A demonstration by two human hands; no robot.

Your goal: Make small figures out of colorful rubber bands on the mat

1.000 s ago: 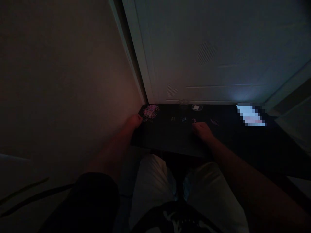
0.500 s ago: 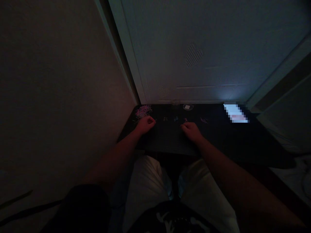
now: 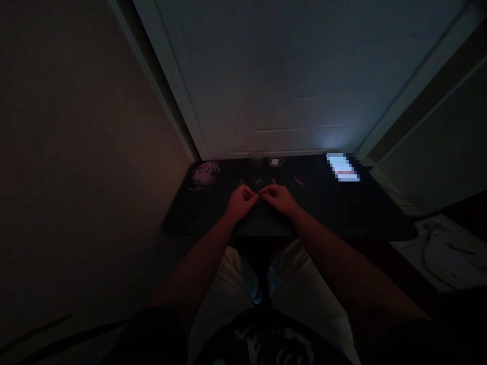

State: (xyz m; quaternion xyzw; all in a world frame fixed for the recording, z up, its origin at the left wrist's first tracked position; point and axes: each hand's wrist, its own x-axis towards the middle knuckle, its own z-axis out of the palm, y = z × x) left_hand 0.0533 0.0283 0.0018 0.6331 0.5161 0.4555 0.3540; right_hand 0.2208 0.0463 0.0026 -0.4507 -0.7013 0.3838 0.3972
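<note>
My left hand [image 3: 242, 202] and my right hand [image 3: 279, 199] meet over the middle of the dark table [image 3: 201, 215], fingertips pinched close together. Whatever lies between the fingers is too small and dim to name. Just beyond them sit small sorted piles: a greenish-blue one [image 3: 259, 181], a pink one [image 3: 273, 182] and a pale one [image 3: 242, 181], partly hidden by my left hand. Farther right lies a pinkish pile of thin pieces [image 3: 300, 181]. A large heap of small pink and purple thin pieces [image 3: 205, 175] spreads over the table's back left.
A round clear lid or dish [image 3: 276, 161] with a white square stands at the back edge, beside a clear container [image 3: 256, 155]. A bright, blurred-out screen [image 3: 343, 168] lies back right. A pale door [image 3: 236, 76] rises behind the table, with a wall [image 3: 76, 152] at left.
My left hand has moved from the heap rightward to the middle, meeting my right hand. The right hand stays near the small piles. The view has shifted right.
</note>
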